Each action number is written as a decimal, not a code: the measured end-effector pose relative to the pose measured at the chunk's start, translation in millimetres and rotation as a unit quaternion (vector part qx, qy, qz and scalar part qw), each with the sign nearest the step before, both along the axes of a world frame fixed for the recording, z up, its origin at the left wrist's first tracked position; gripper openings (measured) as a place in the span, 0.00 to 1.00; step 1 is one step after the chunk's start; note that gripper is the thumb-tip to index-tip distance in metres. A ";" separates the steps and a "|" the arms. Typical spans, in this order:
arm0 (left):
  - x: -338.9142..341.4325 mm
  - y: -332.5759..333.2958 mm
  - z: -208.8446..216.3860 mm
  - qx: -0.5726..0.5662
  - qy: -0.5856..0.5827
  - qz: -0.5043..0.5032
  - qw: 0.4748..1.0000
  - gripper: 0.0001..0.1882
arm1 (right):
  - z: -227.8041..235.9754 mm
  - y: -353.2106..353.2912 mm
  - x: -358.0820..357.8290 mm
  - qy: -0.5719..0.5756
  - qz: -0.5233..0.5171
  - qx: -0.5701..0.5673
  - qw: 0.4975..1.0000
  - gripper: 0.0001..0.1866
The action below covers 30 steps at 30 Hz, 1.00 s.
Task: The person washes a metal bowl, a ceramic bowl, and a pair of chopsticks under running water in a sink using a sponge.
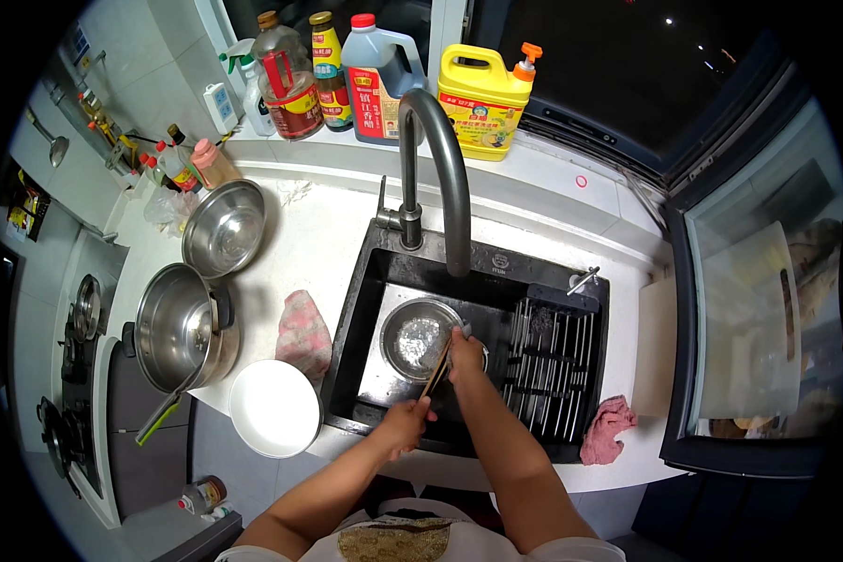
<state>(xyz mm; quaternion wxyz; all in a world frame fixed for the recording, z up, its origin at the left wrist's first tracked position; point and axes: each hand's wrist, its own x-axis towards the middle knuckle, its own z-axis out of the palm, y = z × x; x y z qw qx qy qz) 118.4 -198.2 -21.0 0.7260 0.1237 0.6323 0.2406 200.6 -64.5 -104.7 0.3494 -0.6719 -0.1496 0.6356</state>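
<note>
Looking down over a kitchen sink, a person's two bare hands work above its left half. The left hand point(403, 427) is closed, fingers curled around the lower end of a pair of thin wooden sticks point(435, 377). The right hand point(465, 358), a little higher and further right, is folded around their upper part; whether it grips anything else is too small to tell. The sticks slant up and rightward between the hands, in front of a round metal bowl point(406, 345), which sits inside the black sink point(356, 365). A dark curved faucet point(455, 187) arches above, and a metal rack point(545, 379) fills the sink's right side. On the white counter to the left are a pink-and-white cloth point(303, 335), a white bowl point(274, 408), a steel pot point(173, 323) and a steel basin point(225, 229). A reddish cloth point(610, 431) lies near the sink's right corner.
</note>
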 end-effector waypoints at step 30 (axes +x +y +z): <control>-0.1 -44.4 2.8 -0.003 0.015 0.038 0.999 0.21 | -91.5 24.2 3.3 -0.256 0.144 0.180 0.939 0.24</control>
